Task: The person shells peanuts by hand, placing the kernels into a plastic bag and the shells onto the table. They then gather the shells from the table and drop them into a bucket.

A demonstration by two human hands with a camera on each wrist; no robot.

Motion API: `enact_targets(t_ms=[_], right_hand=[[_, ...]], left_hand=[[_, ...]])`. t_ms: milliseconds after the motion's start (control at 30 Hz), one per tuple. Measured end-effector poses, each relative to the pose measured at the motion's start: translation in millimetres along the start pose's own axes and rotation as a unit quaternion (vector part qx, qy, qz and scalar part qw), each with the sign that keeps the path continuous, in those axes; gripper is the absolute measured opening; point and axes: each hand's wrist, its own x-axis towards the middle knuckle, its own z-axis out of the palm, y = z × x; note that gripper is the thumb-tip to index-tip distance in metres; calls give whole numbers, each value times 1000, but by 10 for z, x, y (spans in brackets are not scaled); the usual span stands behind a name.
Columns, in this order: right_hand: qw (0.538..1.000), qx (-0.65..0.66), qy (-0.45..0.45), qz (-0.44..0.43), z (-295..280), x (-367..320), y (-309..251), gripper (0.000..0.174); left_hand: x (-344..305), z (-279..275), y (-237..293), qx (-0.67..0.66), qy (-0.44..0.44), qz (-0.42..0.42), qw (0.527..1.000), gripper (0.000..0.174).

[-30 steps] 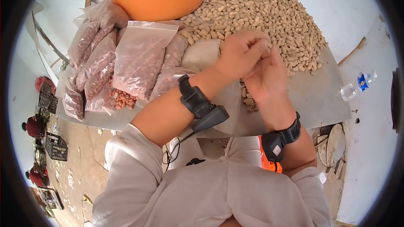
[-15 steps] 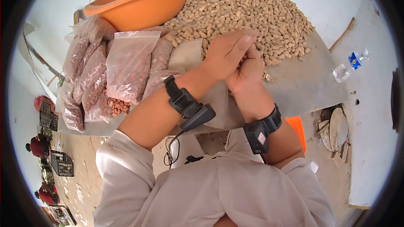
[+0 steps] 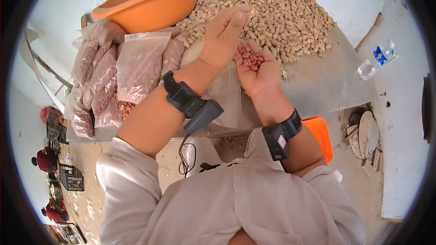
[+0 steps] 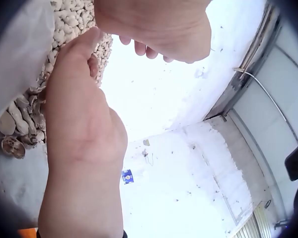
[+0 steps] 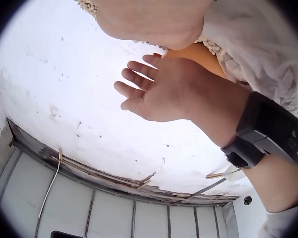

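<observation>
In the head view my right hand (image 3: 261,75) is palm up and cupped round a small heap of reddish peanut kernels (image 3: 250,59). My left hand (image 3: 225,34) is just up and left of it, over the near edge of a pile of unshelled peanuts (image 3: 277,13). The left fingers look extended and spread in the right wrist view, with a small pale fragment (image 3: 252,12) by the fingertips in the head view. In the left wrist view the right thumb stands up beside the cupped palm, and the kernels are hidden there.
Filled clear bags of kernels (image 3: 141,66) lie at the left of the table (image 3: 313,90), with an orange basin (image 3: 154,7) behind. A water bottle (image 3: 377,59) stands at the right. An orange object (image 3: 320,136) shows below the table edge. People and black crates (image 3: 70,177) are far left.
The hands were together, the left over the right. Now the left has lifted up and left, away from the right, which has turned palm up and opened out, showing the kernels.
</observation>
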Motion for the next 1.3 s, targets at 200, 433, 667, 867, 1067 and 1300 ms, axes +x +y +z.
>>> enact_targets(t_ms=[200, 433, 667, 867, 1067, 1300], right_hand=[[999, 2, 16, -27, -37, -52, -242, 33], [999, -2, 15, -38, -70, -157, -367, 34], [1000, -30, 2, 3, -57, -353, -303, 36], [997, -54, -9, 52, -20, -429, -103, 39], [991, -122, 0, 61, 69, -405, 94, 38], [936, -337, -63, 79, 378, -212, 439, 38]], left_hand=[[-43, -408, 134, 230, -252, -44, 939, 22], [-323, -240, 423, 318, -473, -53, 820, 22], [-248, -340, 321, 394, -414, -31, 820, 20], [-275, -444, 374, 326, -307, -128, 885, 4], [-360, -541, 380, 203, -248, -151, 935, 3], [-341, -821, 426, 238, -165, -106, 951, 5]])
